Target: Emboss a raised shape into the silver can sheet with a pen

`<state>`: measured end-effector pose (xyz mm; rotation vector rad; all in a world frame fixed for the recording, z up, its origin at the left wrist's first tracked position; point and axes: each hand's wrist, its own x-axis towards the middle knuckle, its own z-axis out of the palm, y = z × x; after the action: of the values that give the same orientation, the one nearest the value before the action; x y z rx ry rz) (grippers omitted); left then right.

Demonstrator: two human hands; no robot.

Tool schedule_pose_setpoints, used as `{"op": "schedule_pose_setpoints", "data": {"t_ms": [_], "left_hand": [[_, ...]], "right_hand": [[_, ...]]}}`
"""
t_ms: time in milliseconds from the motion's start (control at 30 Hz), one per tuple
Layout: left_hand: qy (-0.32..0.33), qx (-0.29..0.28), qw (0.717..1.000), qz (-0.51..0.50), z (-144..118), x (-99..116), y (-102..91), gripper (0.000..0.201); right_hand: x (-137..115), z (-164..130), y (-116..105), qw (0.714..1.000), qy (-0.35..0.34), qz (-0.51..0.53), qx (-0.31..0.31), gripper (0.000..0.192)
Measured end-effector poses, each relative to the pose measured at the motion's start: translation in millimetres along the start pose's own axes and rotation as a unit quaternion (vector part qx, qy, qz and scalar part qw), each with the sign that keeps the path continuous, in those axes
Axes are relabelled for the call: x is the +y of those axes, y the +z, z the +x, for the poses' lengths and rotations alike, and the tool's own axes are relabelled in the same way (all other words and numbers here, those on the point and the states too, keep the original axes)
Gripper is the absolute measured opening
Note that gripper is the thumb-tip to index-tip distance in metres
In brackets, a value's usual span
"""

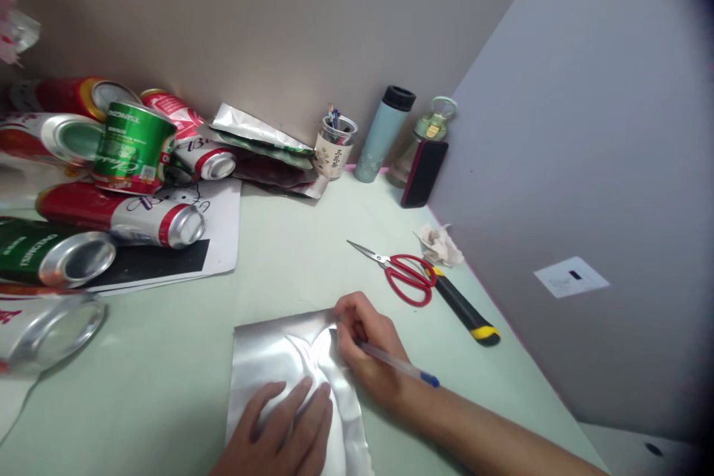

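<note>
A silvery metal sheet (259, 357), its right edge wavy, lies on the pale green tabletop at the bottom middle. Pressed on its lower part is my left hand (287, 428), fingers spread and nothing in them. My right hand (371, 346) is closed round a ballpoint pen (399, 365) at the sheet's upper right corner. The clear barrel slants to the right with its blue end outward; the pen's tip is hidden by my fingers. Beyond the right hand lie red-handled scissors (410, 279) with their blades together.
Several drink cans (120, 216) crowd the left, some over white paper (226, 238). A black and yellow utility knife (462, 309) and crumpled tissue (439, 244) lie at right. Along the back stand foil packets (268, 141), a pen cup (335, 149), a flask (382, 137) and a phone (425, 175).
</note>
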<state>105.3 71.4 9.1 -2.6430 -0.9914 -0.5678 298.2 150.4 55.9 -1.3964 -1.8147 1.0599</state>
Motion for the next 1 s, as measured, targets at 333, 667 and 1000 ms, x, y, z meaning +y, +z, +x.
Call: {"op": "schedule_pose_setpoints", "data": {"t_ms": [333,667,1000], "left_hand": [[0.012,0.065,0.998,-0.004,11,-4,-3.1,0.04],[0.085,0.066,0.994,0.027,14,-14,-7.9,0.038],[0.078,0.061,0.995,0.029,9,-11,-5.4,0.035]], "right_hand": [[5,-1,-3,0.983,0.032,0.179,0.017,0.01],[-6,-2,-9,0.986,-0.017,0.102,-0.129,0.022],[-6,-1,-8,0.984,-0.022,0.084,-0.153,0.021]]}}
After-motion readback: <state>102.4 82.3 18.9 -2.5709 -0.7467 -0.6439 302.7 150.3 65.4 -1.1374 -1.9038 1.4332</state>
